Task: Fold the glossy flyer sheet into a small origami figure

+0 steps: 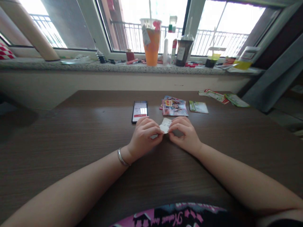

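Note:
Both my hands rest on the brown wooden table [71,142] and pinch a small white slip of paper [165,125] between them. My left hand [144,136], with a silver bangle on its wrist, has its fingers curled onto the slip's left edge. My right hand [184,134] grips the slip's right edge with fingers and thumb closed. Just beyond the hands lies a phone [139,111] with a lit screen.
A stack of colourful printed cards [174,107] and a green leaflet [198,107] lie past the hands; more leaflets [214,95] sit far right. The stone windowsill [78,66] holds an orange drink cup [151,42], a dark drink cup [184,50], bottles and small items.

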Action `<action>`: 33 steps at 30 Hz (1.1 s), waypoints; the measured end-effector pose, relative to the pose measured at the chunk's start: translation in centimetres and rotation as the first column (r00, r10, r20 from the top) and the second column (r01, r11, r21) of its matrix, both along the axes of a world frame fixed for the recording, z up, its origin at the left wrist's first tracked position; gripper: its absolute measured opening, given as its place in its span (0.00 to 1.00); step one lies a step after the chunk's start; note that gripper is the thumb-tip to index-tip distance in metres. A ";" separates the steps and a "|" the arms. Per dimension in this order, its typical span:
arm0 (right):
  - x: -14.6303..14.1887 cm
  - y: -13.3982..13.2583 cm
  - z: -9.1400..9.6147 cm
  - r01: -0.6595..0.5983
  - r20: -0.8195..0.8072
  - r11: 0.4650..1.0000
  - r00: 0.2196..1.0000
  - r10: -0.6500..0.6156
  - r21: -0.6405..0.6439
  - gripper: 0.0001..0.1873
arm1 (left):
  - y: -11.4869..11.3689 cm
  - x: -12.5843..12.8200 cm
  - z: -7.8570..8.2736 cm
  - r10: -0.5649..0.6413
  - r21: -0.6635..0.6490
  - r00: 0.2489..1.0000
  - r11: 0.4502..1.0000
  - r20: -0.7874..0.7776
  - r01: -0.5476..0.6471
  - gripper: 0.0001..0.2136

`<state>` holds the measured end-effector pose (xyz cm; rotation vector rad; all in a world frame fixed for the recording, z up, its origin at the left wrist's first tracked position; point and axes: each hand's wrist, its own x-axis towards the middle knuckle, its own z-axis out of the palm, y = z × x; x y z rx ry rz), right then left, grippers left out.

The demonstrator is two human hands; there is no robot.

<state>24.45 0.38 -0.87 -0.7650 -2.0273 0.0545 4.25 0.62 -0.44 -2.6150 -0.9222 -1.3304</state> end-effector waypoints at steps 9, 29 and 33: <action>1.0 0.9 -0.8 0.064 0.081 0.995 0.994 -0.070 0.079 0.05 | 0.3 -0.3 -0.5 0.006 0.044 1.000 0.999 -0.006 -0.006 0.05; 1.0 0.1 -0.7 0.089 0.280 0.984 0.951 -0.129 0.152 0.04 | 0.2 -0.5 -0.3 0.024 0.117 0.994 0.993 -0.109 -0.011 0.04; 1.1 0.3 -0.9 0.133 0.194 0.989 0.970 -0.144 0.072 0.04 | 0.4 -0.6 -0.8 0.029 0.040 0.997 0.999 -0.069 -0.027 0.02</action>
